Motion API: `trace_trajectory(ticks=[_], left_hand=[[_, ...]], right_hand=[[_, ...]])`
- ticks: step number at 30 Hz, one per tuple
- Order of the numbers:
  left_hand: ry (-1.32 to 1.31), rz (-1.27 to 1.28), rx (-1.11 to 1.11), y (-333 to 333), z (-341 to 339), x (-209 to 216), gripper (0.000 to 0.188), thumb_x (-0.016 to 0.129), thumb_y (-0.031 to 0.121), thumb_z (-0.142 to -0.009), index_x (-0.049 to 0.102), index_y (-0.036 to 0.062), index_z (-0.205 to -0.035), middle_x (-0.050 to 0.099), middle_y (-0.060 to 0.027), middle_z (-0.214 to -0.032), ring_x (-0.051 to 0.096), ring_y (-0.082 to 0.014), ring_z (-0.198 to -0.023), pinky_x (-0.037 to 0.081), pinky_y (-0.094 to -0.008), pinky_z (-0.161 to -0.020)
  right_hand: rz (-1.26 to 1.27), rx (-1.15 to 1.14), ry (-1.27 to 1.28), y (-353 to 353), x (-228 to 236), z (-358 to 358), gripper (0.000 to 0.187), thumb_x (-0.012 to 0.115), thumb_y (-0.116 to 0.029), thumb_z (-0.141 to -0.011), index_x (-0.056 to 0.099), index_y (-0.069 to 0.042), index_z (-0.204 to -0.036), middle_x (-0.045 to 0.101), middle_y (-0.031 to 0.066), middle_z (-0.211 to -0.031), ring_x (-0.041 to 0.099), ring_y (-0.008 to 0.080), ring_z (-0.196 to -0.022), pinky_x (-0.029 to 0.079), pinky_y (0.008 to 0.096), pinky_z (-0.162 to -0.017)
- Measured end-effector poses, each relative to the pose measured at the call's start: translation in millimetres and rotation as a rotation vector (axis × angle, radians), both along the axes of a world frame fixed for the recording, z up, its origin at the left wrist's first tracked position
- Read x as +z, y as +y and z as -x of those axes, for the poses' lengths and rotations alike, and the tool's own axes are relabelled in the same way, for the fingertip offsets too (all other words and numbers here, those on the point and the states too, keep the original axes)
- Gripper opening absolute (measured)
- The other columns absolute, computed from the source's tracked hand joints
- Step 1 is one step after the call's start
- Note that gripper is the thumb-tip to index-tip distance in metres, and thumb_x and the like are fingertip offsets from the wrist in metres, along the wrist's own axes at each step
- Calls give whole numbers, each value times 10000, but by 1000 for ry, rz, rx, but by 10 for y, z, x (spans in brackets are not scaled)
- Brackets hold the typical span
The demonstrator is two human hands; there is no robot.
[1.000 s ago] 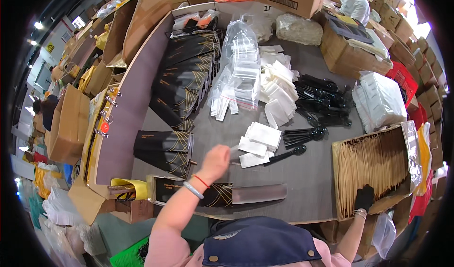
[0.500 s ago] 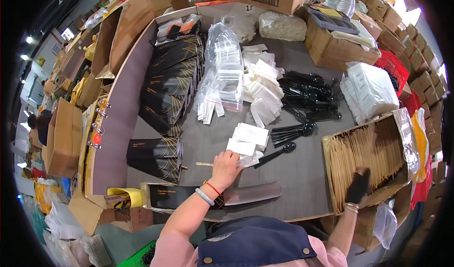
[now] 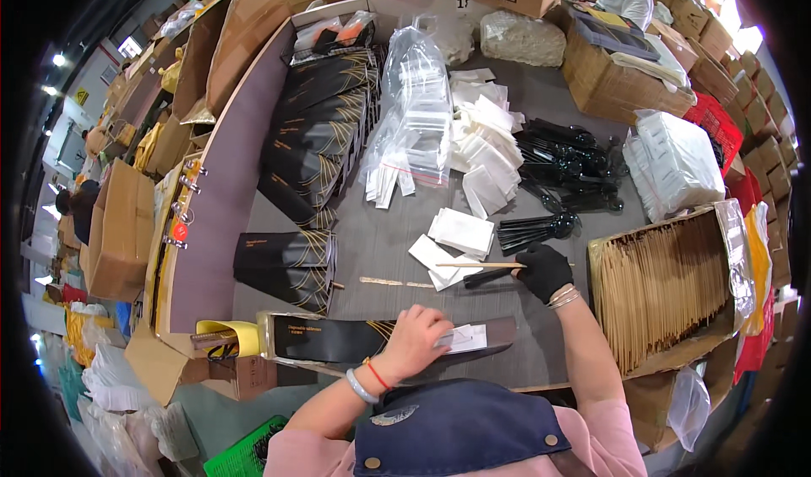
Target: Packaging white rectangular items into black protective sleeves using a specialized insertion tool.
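My left hand (image 3: 414, 340) is over a black printed sleeve (image 3: 325, 342) with a clear right end. Its fingers are curled onto a white paper packet (image 3: 467, 338), which lies on that clear end. My right hand (image 3: 545, 272), in a black fingerless glove, pinches a thin wooden chopstick (image 3: 473, 265) lying level across the white packets (image 3: 463, 231). Beneath that hand a black plastic spoon (image 3: 486, 279) is partly hidden. The sleeve rests in a narrow holder at the table's near edge.
An open carton of wooden sticks (image 3: 663, 291) stands at the right. Black spoons (image 3: 566, 160) lie heaped beyond my right hand. Stacks of black sleeves (image 3: 317, 130) line the left. A clear bag of white packets (image 3: 416, 105) is at the middle back. A person (image 3: 625, 0) sits far right.
My left hand has moved from the white packets down to the sleeve, where a packet now lies. My right hand has left the carton and moved left with a chopstick.
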State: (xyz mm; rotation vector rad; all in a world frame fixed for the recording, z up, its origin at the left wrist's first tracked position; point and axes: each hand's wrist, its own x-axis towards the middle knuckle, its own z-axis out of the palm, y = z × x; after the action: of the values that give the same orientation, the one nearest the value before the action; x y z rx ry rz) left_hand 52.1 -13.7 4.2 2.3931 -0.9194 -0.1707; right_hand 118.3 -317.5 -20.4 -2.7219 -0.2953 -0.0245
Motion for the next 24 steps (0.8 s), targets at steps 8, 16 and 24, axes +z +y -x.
trace_trajectory(ticks=[8,16,24], left_hand=[[-287,-244,-87,217,491,1,482,714,238,-720,621,99,-1172,564,20,-1232,517,-183,-1002,379,-325,-802],[-291,-384,-6,254,482,74,538,734,257,-729,599,108,-1228,531,8,-1320,476,-217,-1091,350,-368,-862],[-95,-198,161,541,380,161,666,794,286,-683,553,87,-1271,494,-53,-1349,430,-290,-1197,320,-464,-1013]], right_hand=[[-174,102,382,184,269,501,204,714,-326,-772,706,-132,-831,645,107,-837,636,331,-778,505,442,-708],[-183,60,189,527,231,862,295,749,-290,-752,700,-178,-1021,593,80,-782,610,286,-737,491,397,-641],[-67,274,58,333,113,1060,394,699,-206,-801,655,-266,-1187,631,50,-804,604,255,-743,495,383,-638]])
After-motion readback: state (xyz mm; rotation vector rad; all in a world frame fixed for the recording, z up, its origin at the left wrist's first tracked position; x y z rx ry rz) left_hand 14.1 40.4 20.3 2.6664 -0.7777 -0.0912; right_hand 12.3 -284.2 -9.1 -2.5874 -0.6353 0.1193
